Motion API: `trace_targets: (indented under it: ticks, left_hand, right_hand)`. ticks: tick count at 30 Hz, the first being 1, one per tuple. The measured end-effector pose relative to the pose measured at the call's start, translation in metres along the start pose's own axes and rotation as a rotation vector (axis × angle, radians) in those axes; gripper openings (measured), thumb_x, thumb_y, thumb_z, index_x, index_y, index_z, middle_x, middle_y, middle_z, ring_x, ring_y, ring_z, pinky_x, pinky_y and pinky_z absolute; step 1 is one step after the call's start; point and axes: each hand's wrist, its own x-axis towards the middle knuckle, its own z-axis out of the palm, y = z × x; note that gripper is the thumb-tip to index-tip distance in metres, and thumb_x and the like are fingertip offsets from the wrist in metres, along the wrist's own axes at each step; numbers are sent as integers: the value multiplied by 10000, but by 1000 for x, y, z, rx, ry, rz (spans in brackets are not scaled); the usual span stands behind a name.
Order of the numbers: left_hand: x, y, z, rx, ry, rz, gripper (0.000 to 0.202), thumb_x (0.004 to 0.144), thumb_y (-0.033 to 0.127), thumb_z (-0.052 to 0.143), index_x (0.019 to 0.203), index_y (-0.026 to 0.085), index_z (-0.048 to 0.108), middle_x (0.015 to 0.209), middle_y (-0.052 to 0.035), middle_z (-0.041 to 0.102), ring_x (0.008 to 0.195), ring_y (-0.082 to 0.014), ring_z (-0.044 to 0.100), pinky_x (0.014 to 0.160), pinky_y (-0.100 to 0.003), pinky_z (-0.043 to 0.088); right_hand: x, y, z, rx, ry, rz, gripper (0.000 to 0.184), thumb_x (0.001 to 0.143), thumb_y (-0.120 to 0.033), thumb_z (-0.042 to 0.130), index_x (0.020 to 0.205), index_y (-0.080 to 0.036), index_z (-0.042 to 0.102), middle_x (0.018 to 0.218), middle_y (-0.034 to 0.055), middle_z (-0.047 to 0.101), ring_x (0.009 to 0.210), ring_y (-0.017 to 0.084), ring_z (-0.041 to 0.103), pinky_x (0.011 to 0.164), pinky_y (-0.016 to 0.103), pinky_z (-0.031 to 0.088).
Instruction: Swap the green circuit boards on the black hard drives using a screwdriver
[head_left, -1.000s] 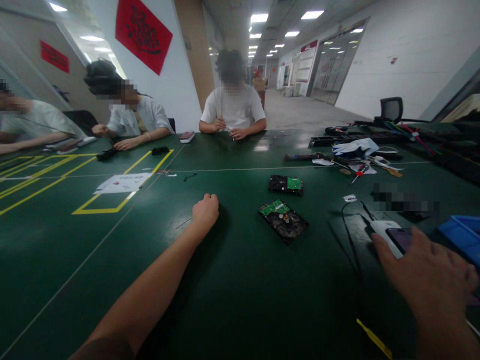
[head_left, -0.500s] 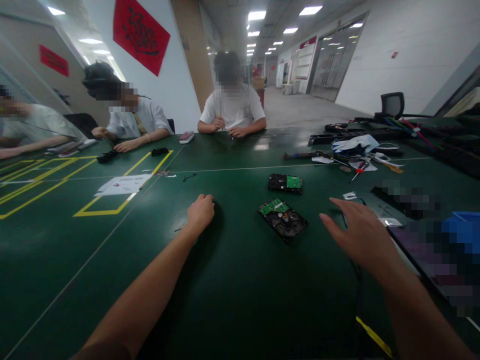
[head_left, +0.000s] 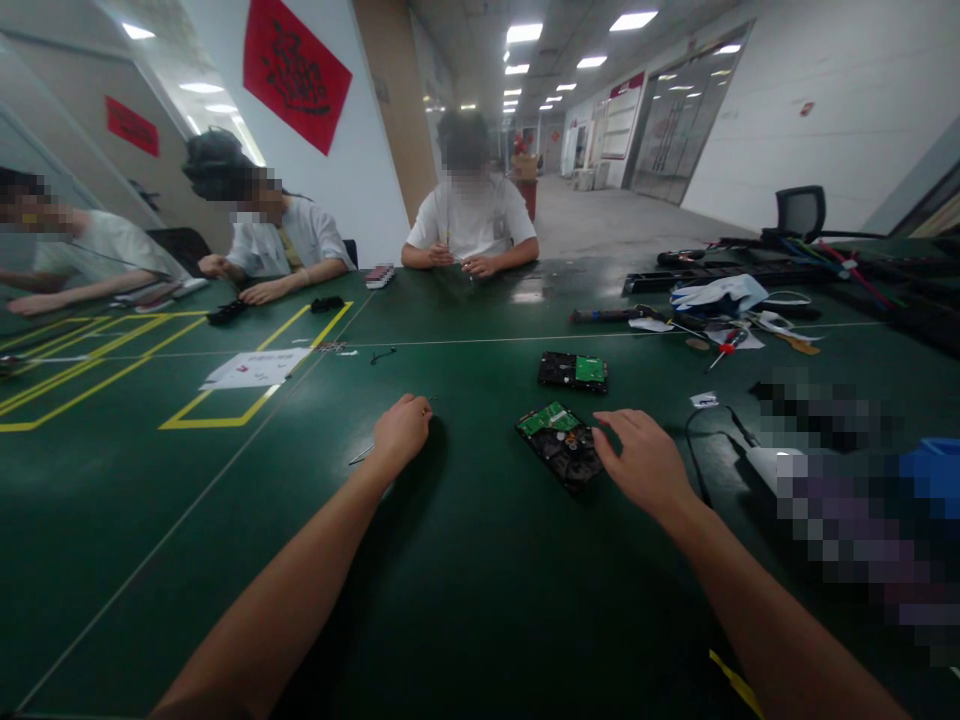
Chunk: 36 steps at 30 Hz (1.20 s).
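My left hand (head_left: 403, 432) is closed over the green table, fingers curled round a thin metal tool (head_left: 361, 456). Only the tool's slim end shows below the wrist side of the hand; its kind cannot be made out. Toward the right, my right hand (head_left: 643, 458) has its thumb and fingers apart at the right edge of a hard drive (head_left: 559, 452). Whether the fingertips touch that drive cannot be told. The drive lies at a slant, its green circuit board part facing up. Just behind it rests a second hard drive (head_left: 573, 371), black with a green board.
A black cable (head_left: 691, 440) curves beside my right hand. Gloves (head_left: 720, 294), a red-handled screwdriver (head_left: 726, 348) and other tools lie back right. A paper sheet (head_left: 256, 368) sits within yellow tape at left. Several people sit around the far side.
My right hand has moved left from beside the cable to the edge of the nearer hard drive. My left hand stays almost in place, still closed.
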Motion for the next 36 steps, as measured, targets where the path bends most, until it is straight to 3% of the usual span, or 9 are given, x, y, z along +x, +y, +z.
trace_targets:
  ticks: [5, 9, 12, 16, 20, 23, 32, 36]
  left_hand:
    - [-3, 26, -2, -32, -16, 61, 312, 1020, 324, 443, 1107, 213, 722, 1182, -119, 685, 1060, -266, 691, 910, -353, 531]
    - [-11, 58, -20, -96, -37, 159, 252, 994, 321, 518, 1076, 217, 734, 1142, -92, 708, 1051, -240, 688, 923, -326, 516]
    - [-24, 87, -41, -326, -59, 394, 217, 971, 302, 558, 998, 196, 746, 1047, -74, 739, 1002, -217, 678, 908, -312, 491]
    - [-44, 125, -56, -657, -289, 557, 217, 935, 349, 602, 969, 194, 750, 898, -35, 737, 800, -171, 639, 734, -281, 465]
    - [-53, 147, -53, -853, -436, 562, 239, 915, 376, 621, 944, 170, 739, 846, -24, 706, 748, -145, 598, 679, -256, 429]
    - [-53, 154, -50, -953, -533, 475, 262, 903, 406, 631, 949, 163, 720, 747, 1, 642, 639, -124, 543, 586, -244, 384]
    - [-55, 162, -57, -1145, -703, 322, 222, 881, 365, 660, 921, 148, 675, 673, 48, 552, 560, -83, 468, 543, -225, 351]
    - [-56, 160, -58, -1166, -763, 317, 269, 895, 397, 661, 966, 140, 688, 651, 50, 541, 557, -82, 456, 546, -226, 346]
  right_hand:
    - [-4, 2, 0, 132, 49, -18, 271, 988, -310, 532, 1132, -170, 714, 1104, 131, 735, 1045, 301, 670, 946, 487, 541]
    - [-6, -8, -2, 263, 53, -20, 258, 994, -302, 544, 1165, -186, 700, 1109, 120, 731, 1041, 284, 673, 933, 474, 555]
    - [-8, -19, -2, 361, 47, -17, 246, 998, -302, 574, 1193, -205, 689, 1124, 105, 727, 1037, 261, 681, 927, 444, 560]
    - [-11, -34, -4, 503, 13, -18, 219, 981, -314, 632, 1175, -230, 690, 1039, 65, 743, 895, 218, 712, 848, 386, 588]
    - [-13, -37, -5, 580, 64, -11, 156, 981, -278, 639, 1121, -245, 700, 1025, 48, 764, 873, 206, 728, 806, 356, 597]
    - [-12, -34, -5, 605, 86, 12, 115, 979, -264, 636, 1061, -261, 718, 1007, 39, 770, 887, 218, 733, 802, 365, 599]
    - [-10, -30, -5, 670, 131, 25, 95, 955, -221, 664, 1011, -266, 725, 982, 47, 762, 889, 222, 731, 800, 377, 607]
    - [-11, -26, -2, 670, 141, 14, 112, 948, -189, 666, 1002, -260, 734, 976, 43, 767, 898, 216, 733, 826, 371, 602]
